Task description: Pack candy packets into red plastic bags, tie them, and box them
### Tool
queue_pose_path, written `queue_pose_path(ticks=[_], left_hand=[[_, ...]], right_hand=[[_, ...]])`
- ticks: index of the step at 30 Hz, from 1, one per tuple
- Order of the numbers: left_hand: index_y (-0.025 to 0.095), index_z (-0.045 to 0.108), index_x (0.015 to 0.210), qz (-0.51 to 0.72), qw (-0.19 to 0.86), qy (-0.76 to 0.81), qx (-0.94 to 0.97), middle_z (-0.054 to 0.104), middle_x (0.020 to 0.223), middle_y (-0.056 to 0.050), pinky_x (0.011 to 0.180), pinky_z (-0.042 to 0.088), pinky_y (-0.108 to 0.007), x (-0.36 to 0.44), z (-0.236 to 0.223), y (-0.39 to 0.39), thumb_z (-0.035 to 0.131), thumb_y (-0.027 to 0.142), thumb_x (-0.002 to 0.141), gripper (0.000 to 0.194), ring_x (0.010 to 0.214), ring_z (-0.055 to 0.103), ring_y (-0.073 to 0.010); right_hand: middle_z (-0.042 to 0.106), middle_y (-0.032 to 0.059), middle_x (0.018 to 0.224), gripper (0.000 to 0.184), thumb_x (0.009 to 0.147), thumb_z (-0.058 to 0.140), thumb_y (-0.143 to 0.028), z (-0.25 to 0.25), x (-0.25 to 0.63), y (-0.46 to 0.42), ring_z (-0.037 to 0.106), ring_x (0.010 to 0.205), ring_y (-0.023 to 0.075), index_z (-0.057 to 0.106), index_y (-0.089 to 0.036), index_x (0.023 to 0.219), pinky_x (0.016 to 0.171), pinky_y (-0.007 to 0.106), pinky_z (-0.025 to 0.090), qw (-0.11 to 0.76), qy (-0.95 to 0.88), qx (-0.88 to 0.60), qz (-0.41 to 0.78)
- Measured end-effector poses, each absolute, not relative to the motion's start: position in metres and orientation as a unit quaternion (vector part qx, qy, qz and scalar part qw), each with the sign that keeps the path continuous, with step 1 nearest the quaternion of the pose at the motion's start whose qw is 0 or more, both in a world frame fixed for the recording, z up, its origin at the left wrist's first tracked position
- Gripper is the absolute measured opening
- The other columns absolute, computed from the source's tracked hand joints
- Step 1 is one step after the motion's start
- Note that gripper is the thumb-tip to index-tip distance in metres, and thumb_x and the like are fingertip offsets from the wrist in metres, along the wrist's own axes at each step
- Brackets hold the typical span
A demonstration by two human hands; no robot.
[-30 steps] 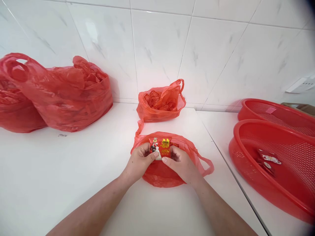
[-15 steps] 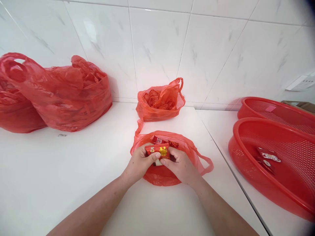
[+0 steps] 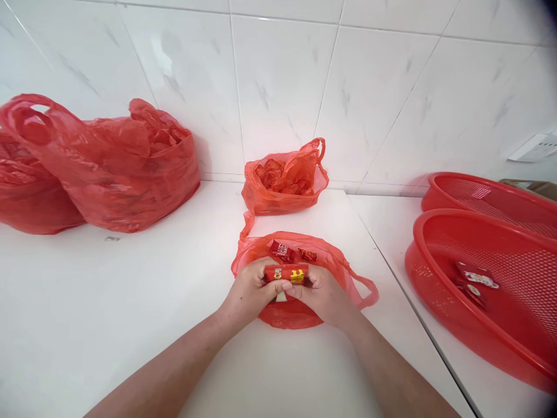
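The left hand (image 3: 250,285) and right hand (image 3: 325,295) both clasp a printed red packet (image 3: 285,271), thumbs together, over the open red bag (image 3: 289,319). Just beyond them, two small packets (image 3: 282,252) already lie inside; the held one is not yet let go. Rightward, the front basket (image 3: 429,284) holds more wrapped pieces (image 3: 477,276); whether they remain to be handled, I cannot tell.

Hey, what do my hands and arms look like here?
Your left hand and right hand wear no gloves, and no ring or watch shows. Left forearm and right forearm are bare, no sleeves in view. A small dark spot marks the left hand.
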State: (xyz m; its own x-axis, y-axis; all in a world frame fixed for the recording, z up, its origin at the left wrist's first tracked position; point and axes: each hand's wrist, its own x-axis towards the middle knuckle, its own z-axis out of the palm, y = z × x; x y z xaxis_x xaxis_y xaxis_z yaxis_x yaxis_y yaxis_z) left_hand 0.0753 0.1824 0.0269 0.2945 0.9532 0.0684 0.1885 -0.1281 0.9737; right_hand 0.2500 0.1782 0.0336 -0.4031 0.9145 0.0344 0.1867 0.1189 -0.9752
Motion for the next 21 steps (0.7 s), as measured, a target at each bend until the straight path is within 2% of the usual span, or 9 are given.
queue_pose_path(ticks=[3,5,9,13,17,21], left_hand=[[0.02,0.06,0.092,0.399,0.496,0.444,0.631,0.061,0.081,-0.001,0.062,0.047,-0.027,0.0746,0.0236,0.1839,0.074,0.03,0.067,0.03,0.071,0.057,-0.0165],[0.021,0.06,0.096,0.399,0.5,0.445,0.627,0.063,0.085,-0.003,0.068,0.049,-0.03,0.0746,0.0218,0.185,0.075,0.031,0.066,0.035,0.076,0.059,-0.0189],[0.02,0.062,0.089,0.401,0.545,0.446,0.586,0.063,0.079,-0.001,0.068,0.051,-0.031,0.0764,0.0195,0.1859,0.071,0.032,0.071,0.023,0.073,0.06,-0.0182],[0.02,0.064,0.09,0.403,0.562,0.44,0.573,0.065,0.084,-0.002,0.068,0.051,-0.03,0.0783,0.0185,0.184,0.07,0.031,0.072,0.022,0.078,0.061,-0.0185],[0.018,0.066,0.085,0.395,0.516,0.433,0.625,0.064,0.079,-0.003,0.064,0.048,-0.028,0.0783,0.0217,0.1816,0.068,0.033,0.075,0.018,0.074,0.06,-0.0176],[0.017,0.066,0.079,0.389,0.479,0.435,0.656,0.062,0.075,-0.003,0.059,0.045,-0.025,0.078,0.025,0.1806,0.065,0.035,0.077,0.018,0.067,0.056,-0.0148]], right_hand=[[0.069,0.0004,0.095,0.019,0.08,0.062,-0.035,0.0309,0.2514,0.1802,0.063,0.094,0.0214,0.066,-0.028,0.097,0.081,0.037,0.051,0.366,-0.631,-0.45,0.515],[0.069,0.0008,0.097,0.021,0.079,0.063,-0.035,0.0296,0.2516,0.1812,0.063,0.094,0.0217,0.066,-0.028,0.098,0.082,0.037,0.051,0.372,-0.618,-0.466,0.513],[0.068,0.0009,0.098,0.022,0.079,0.062,-0.037,0.0292,0.2508,0.1813,0.063,0.095,0.0216,0.065,-0.027,0.099,0.082,0.038,0.051,0.358,-0.623,-0.473,0.509],[0.067,0.0005,0.101,0.023,0.079,0.059,-0.029,0.0307,0.251,0.1808,0.062,0.093,0.0209,0.061,-0.029,0.102,0.079,0.037,0.052,0.35,-0.638,-0.478,0.492],[0.066,-0.0008,0.096,0.02,0.074,0.059,-0.022,0.0331,0.2535,0.181,0.062,0.091,0.0208,0.06,-0.029,0.093,0.08,0.036,0.051,0.351,-0.653,-0.451,0.497],[0.065,-0.0005,0.089,0.01,0.078,0.057,-0.028,0.0321,0.2559,0.1817,0.062,0.088,0.0206,0.061,-0.028,0.086,0.079,0.036,0.051,0.362,-0.622,-0.418,0.554]])
